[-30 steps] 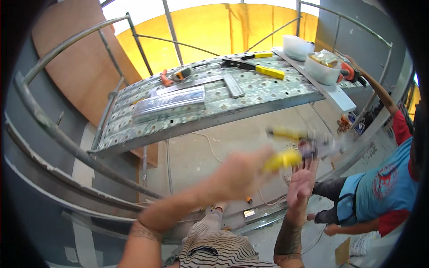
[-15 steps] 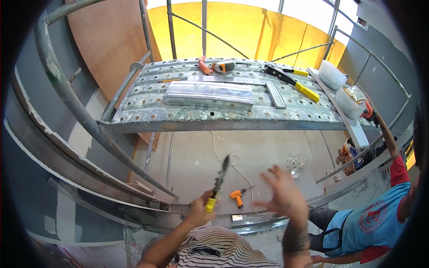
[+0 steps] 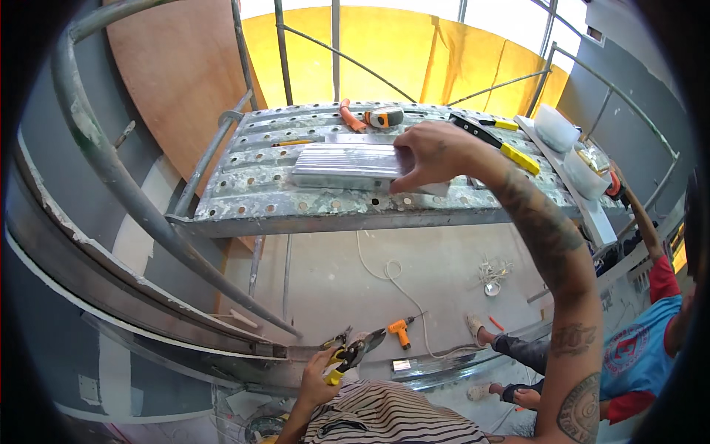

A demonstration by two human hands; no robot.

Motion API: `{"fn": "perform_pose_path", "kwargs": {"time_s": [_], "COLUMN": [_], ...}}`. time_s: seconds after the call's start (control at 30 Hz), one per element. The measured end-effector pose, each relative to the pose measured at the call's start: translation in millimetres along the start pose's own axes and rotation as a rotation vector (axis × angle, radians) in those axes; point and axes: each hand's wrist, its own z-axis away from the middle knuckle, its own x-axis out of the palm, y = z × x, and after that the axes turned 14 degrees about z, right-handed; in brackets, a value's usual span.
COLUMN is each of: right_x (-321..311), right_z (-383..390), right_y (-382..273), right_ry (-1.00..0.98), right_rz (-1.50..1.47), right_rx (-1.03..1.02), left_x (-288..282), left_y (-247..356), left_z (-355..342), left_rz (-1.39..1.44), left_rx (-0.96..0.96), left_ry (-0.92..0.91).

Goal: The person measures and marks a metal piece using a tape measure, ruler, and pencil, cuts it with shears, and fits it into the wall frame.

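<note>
Two white tubs stood to the right of the strips (image 3: 340,164), well apart from them, on a white board (image 3: 600,226). The near tub (image 3: 583,182) held something amber in clear, shiny wrapping, heaped up to its rim; the contents of the far tub (image 3: 556,130) could not be made out through its cloudy wall.

The strips, ribbed and silvery, lay stacked on the perforated tabletop (image 3: 296,224), their long axis running left to right, roughly along its near edge, with the ribs following their length. Of the person's hands, the right hand (image 3: 438,153) was curved over the right part of the strips, thumb against the near side and fingers over the far side. The left hand (image 3: 316,381), below the strips and nearer the body, was wrapped around the yellow handles of the snips (image 3: 358,351). These slanted, blades pointing away from the body and to the right.

Beyond the strips lay a tape measure (image 3: 384,117) and, just left of it, an orange tool (image 3: 350,115). A pencil (image 3: 293,143) lay behind their left end. The cutter (image 3: 484,137) lay right of them, handles pointing right. Lower than the strips, an orange drill (image 3: 399,334) lay on the floor (image 3: 325,274), its bit pointing right.
</note>
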Motion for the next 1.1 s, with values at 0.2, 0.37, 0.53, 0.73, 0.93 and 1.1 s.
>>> {"fn": "perform_pose_path", "kwargs": {"time_s": [0.2, 0.37, 0.53, 0.73, 0.93, 1.1], "right_x": [34.7, 154.4, 214.4, 246.0, 264.0, 273.1], "right_z": [133.5, 263.2, 352.0, 416.2, 443.9, 448.9], "right_y": [-1.6, -32.4, -46.4, -65.5, -74.6, -70.4], "right_ry": [0.018, 0.025, -0.012, -0.05, 0.009, 0.112], "right_rz": [-0.337, -0.801, -0.888, -0.927, -1.019, -0.979], "right_rx": [0.103, 0.383, 0.621, 0.723, 0.717, 0.694], "left_x": [10.2, 59.6, 113.1, 155.7, 175.0, 181.3], "left_y": [28.4, 46.8, 39.5, 47.6, 52.6, 64.6], "left_z": [-29.1, -43.7, -26.9, 2.1, 6.2, 2.7], "left_rz": [0.064, 0.215, 0.192, 0.217, 0.251, 0.237], "left_rx": [0.069, 0.08, -0.06, -0.173, -0.239, -0.248], "left_ry": [-0.228, -0.518, -0.804, -1.0, -1.1, -1.113]}}
